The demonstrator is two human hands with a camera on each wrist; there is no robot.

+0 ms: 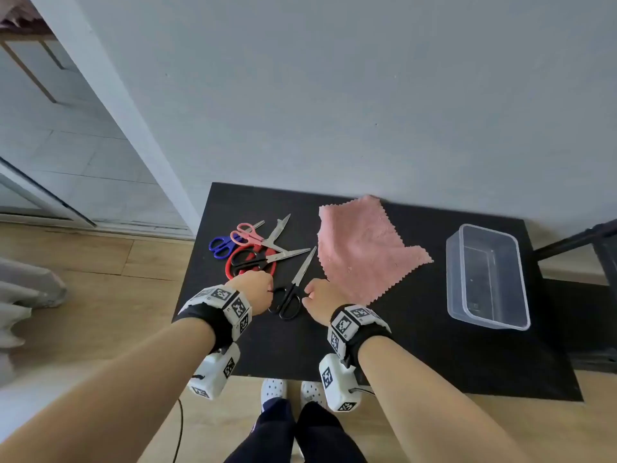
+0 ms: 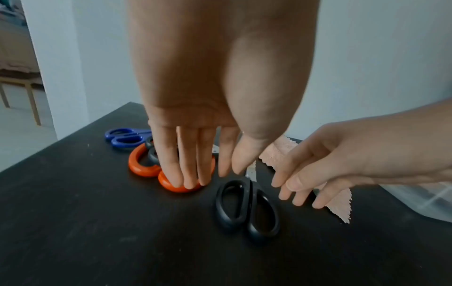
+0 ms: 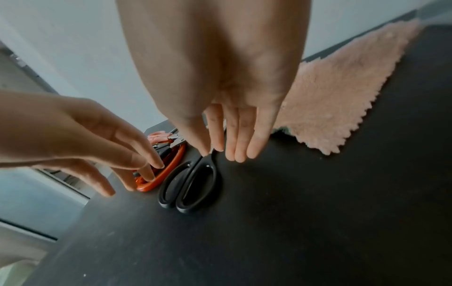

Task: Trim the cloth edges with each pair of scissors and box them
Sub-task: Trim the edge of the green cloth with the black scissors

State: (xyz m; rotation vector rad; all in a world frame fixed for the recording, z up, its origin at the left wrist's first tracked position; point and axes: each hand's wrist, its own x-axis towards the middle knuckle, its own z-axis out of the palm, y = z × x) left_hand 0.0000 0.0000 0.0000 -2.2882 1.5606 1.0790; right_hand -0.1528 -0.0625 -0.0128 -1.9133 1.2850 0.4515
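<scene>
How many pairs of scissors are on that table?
5. Blue-handled pair farthest left, pink pair beside it, red pair under a small black-handled pair, and a large black pair alone between both hands. The pile might hide more.

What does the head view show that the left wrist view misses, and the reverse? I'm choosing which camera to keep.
Only the head view shows the whole clear box, the pink scissors and the blades of the pile, plus both wristbands.

Only the left wrist view shows the left hand's straight fingers touching the red scissors' handle, and the right hand holding nothing.

Both show the black scissors lying free, the blue scissors, the pink cloth and the table.
</scene>
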